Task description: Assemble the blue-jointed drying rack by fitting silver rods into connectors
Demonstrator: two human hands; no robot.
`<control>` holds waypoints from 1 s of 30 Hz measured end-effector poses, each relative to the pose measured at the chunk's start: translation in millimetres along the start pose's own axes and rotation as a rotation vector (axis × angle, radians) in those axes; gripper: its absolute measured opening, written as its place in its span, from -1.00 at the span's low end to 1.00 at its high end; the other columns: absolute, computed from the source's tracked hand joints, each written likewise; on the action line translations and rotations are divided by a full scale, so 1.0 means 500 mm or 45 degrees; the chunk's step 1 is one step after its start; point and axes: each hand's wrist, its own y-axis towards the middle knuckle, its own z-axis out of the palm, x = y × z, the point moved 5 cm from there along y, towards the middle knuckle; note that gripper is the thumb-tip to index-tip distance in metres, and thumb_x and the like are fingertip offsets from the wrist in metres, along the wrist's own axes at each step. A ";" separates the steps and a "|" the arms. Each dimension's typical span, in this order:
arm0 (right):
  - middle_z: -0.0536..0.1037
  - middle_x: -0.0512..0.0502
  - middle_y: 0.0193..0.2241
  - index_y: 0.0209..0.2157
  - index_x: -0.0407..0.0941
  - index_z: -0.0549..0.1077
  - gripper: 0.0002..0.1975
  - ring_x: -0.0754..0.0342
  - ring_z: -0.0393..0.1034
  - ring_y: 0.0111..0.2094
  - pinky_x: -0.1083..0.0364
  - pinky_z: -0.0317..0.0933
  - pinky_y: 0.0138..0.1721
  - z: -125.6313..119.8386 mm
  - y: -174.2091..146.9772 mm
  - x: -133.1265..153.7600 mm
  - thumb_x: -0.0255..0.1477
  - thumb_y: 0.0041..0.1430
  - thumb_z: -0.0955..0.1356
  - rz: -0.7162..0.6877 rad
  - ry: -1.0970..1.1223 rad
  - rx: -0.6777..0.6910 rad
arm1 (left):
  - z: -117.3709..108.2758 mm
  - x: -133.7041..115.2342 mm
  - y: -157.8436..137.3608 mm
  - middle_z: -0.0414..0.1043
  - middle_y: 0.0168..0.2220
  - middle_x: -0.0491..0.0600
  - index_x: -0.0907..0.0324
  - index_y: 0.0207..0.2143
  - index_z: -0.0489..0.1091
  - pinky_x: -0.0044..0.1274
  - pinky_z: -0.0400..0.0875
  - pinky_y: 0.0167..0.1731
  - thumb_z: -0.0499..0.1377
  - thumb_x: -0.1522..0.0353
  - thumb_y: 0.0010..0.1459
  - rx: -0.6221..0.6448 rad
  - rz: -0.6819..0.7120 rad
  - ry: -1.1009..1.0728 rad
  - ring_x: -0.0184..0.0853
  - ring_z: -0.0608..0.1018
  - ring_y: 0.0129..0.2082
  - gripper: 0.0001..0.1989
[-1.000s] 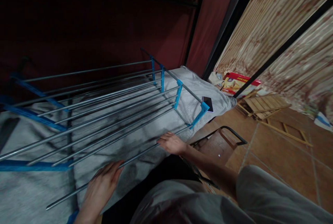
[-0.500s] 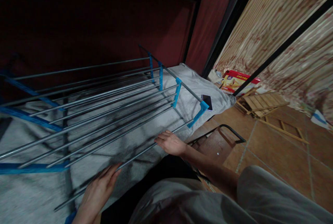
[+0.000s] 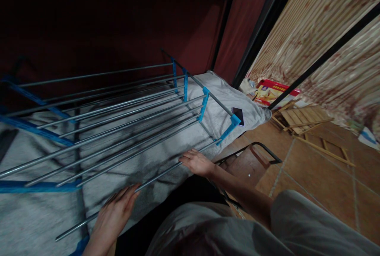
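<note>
A drying rack (image 3: 118,141) of grey metal rods and blue plastic brackets lies across a grey blanket. Both hands are on its nearest rod (image 3: 160,174). My left hand (image 3: 117,210) is closed over the rod's left part, and the rod's loose left end sticks out beyond it, above a dark bar of the frame. Farther right, my right hand (image 3: 196,162) wraps the same rod from above. The rod's right end meets the blue bracket (image 3: 228,130) at the near right corner; how deep it sits there I cannot tell.
A dark phone (image 3: 238,116) lies on the grey blanket (image 3: 228,89) beyond the right bracket. To the right are a folding chair (image 3: 246,165), wooden slatted pieces (image 3: 308,119) on the tiled floor and a red box (image 3: 274,91). A black pole (image 3: 320,60) slants before the curtain.
The view has shifted slightly. The rod's loose left end is a little farther left. Both hands keep their hold on the rod.
</note>
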 end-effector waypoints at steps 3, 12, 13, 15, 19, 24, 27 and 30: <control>0.51 -0.12 -0.17 0.01 -0.13 0.44 -0.74 0.07 0.35 -0.16 0.04 0.20 -0.09 -0.001 -0.001 -0.002 -0.38 0.44 0.21 -0.007 0.017 0.004 | -0.004 -0.001 0.000 0.59 0.00 -0.02 0.05 0.05 0.52 -0.48 0.56 -0.10 -0.05 0.15 0.35 -0.027 -0.016 0.024 -0.22 0.64 -0.05 -0.56; 0.50 -0.10 -0.19 0.02 -0.12 0.45 -0.75 0.06 0.34 -0.16 0.05 0.19 -0.10 -0.011 -0.009 0.002 -0.40 0.43 0.22 -0.024 0.010 -0.022 | -0.016 -0.007 -0.015 0.60 -0.02 -0.01 0.07 0.05 0.52 -0.51 0.57 -0.16 -0.04 0.10 0.35 -0.099 0.086 0.049 -0.22 0.66 -0.10 -0.54; 0.50 -0.09 -0.20 0.01 -0.11 0.45 -0.75 0.06 0.34 -0.16 0.05 0.19 -0.11 -0.012 -0.010 0.003 -0.39 0.44 0.21 -0.024 0.006 -0.027 | -0.022 -0.013 -0.016 0.61 -0.03 -0.01 0.08 0.04 0.53 -0.50 0.58 -0.17 -0.05 0.09 0.36 -0.115 0.095 0.045 -0.22 0.66 -0.12 -0.53; 0.50 -0.09 -0.21 0.00 -0.11 0.45 -0.75 0.06 0.33 -0.17 0.04 0.19 -0.11 -0.011 -0.012 0.004 -0.39 0.44 0.21 -0.031 0.001 -0.030 | -0.035 -0.026 -0.018 0.62 -0.05 -0.02 0.08 0.01 0.54 -0.50 0.58 -0.17 -0.07 0.08 0.36 -0.142 0.112 0.033 -0.23 0.66 -0.13 -0.52; 0.50 -0.08 -0.22 0.01 -0.11 0.45 -0.74 0.05 0.33 -0.17 0.04 0.19 -0.10 -0.010 -0.017 0.003 -0.40 0.44 0.20 -0.052 0.000 -0.036 | -0.044 -0.040 -0.018 0.63 -0.08 -0.03 0.07 -0.01 0.55 -0.53 0.58 -0.20 -0.09 0.07 0.37 -0.153 0.126 0.026 -0.26 0.67 -0.16 -0.50; 0.50 -0.10 -0.21 0.02 -0.12 0.45 -0.74 0.06 0.33 -0.16 0.05 0.18 -0.11 -0.018 -0.018 -0.001 -0.40 0.44 0.20 -0.057 0.003 -0.001 | -0.045 -0.048 -0.018 0.64 -0.13 0.00 0.09 -0.02 0.55 -0.49 0.57 -0.24 -0.15 0.04 0.37 -0.210 0.102 0.065 -0.23 0.68 -0.21 -0.44; 0.51 -0.11 -0.20 0.02 -0.13 0.45 -0.73 0.05 0.34 -0.16 0.05 0.19 -0.10 -0.022 -0.018 0.000 -0.40 0.44 0.20 -0.067 -0.011 0.004 | -0.043 -0.053 -0.020 0.64 -0.12 -0.04 0.07 0.00 0.54 -0.50 0.57 -0.25 -0.12 0.06 0.37 -0.181 0.109 0.042 -0.24 0.68 -0.20 -0.48; 0.52 -0.10 -0.18 0.04 -0.13 0.44 -0.73 0.05 0.34 -0.14 0.04 0.19 -0.08 -0.023 -0.017 0.001 -0.40 0.43 0.22 -0.074 -0.013 0.001 | -0.040 -0.050 -0.022 0.64 -0.10 -0.06 0.04 0.00 0.53 -0.53 0.57 -0.23 -0.08 0.09 0.36 -0.154 0.101 -0.006 -0.26 0.67 -0.17 -0.53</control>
